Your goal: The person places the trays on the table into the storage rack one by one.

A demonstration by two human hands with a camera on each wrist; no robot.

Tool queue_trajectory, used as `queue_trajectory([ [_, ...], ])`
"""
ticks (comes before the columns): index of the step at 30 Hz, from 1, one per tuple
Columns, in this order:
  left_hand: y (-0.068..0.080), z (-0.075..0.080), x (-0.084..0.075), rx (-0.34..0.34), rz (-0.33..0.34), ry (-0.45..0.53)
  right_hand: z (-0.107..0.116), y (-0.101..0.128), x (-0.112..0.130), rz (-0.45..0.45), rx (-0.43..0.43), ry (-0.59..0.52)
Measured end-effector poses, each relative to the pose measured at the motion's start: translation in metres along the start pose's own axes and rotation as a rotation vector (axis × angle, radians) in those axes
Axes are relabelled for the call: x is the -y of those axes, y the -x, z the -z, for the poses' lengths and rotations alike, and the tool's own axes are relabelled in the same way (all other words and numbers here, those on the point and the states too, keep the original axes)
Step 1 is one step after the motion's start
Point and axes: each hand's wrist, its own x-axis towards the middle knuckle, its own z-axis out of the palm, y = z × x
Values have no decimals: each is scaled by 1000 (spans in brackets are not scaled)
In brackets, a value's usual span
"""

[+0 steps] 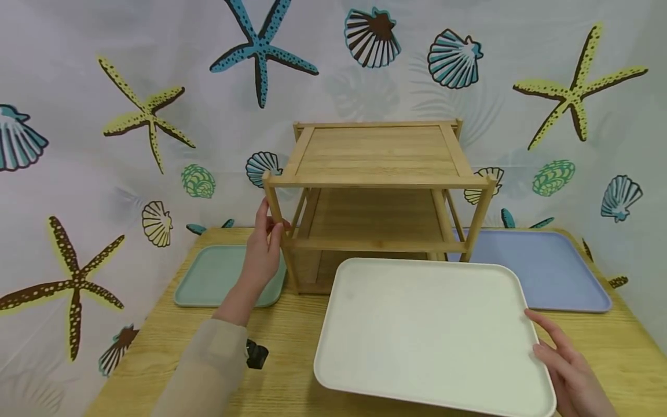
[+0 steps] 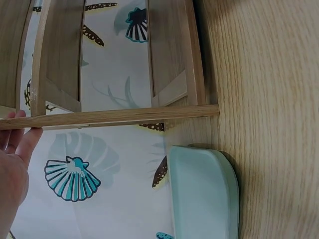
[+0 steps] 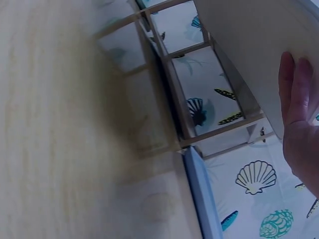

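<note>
A two-tier bamboo shelf [image 1: 380, 156] stands at the back of the wooden table [image 1: 292, 330]. My left hand [image 1: 268, 240] grips its front left post at the height of the lower tier; the left wrist view shows the fingers [image 2: 20, 134] against that post [image 2: 114, 117]. My right hand [image 1: 560, 353] holds a white tray [image 1: 427, 324] by its right edge, fingers on top. The tray hangs tilted above the table in front of the shelf, its far edge close to the lower tier. In the right wrist view the fingers [image 3: 299, 89] lie along the tray [image 3: 249, 50].
A green tray [image 1: 219, 278] lies flat to the left of the shelf, just beside my left hand. A blue tray [image 1: 542, 266] lies flat to its right. A curtain printed with starfish and shells hangs close behind the table.
</note>
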Motion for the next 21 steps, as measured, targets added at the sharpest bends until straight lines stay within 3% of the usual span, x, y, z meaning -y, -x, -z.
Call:
queue_trajectory([
  [10,0,0,4,3,-6,3,-12,2,22,52,-103,87],
  [15,0,0,3,-4,-14,-3,-16,1,32,78,-83,116],
  [21,-1,0,2,-13,-25,-6,-23,-3,48,108,-123,166],
])
